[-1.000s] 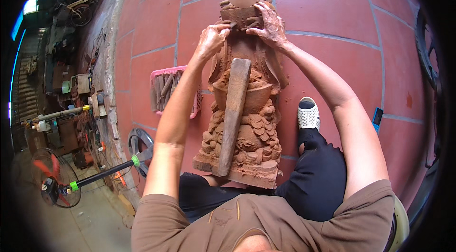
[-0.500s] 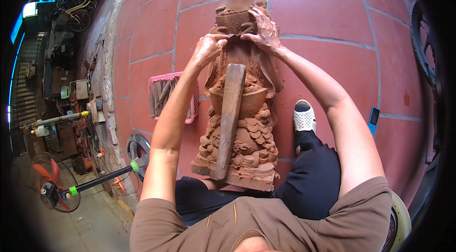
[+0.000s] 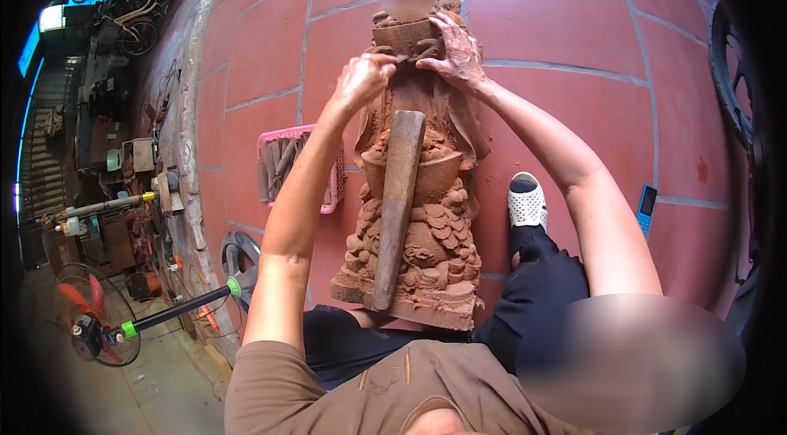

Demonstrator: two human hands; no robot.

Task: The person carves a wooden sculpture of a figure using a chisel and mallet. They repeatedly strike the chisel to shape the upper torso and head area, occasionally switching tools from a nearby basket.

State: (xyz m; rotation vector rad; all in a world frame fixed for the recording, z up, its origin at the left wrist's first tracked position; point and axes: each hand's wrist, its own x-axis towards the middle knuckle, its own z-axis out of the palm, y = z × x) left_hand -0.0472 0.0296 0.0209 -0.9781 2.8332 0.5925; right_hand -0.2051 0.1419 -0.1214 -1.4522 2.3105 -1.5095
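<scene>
Red floor tiles [image 3: 566,132] spread around us, and on them, between our legs [image 3: 545,296], lies the carved brown statue [image 3: 447,230], base nearest to us. On its lower half rests a long wooden bar [image 3: 398,209], slightly slanted. To the left stands a pink basket [image 3: 337,189] with sticks [image 3: 283,158]. Farther, at the statue's upper part, our left hand [image 3: 363,78] has its fingertips pinched together on a small grey piece [image 3: 402,59], too small to identify. Our right hand [image 3: 461,58] rests on the statue, thumb and fingers apart.
</scene>
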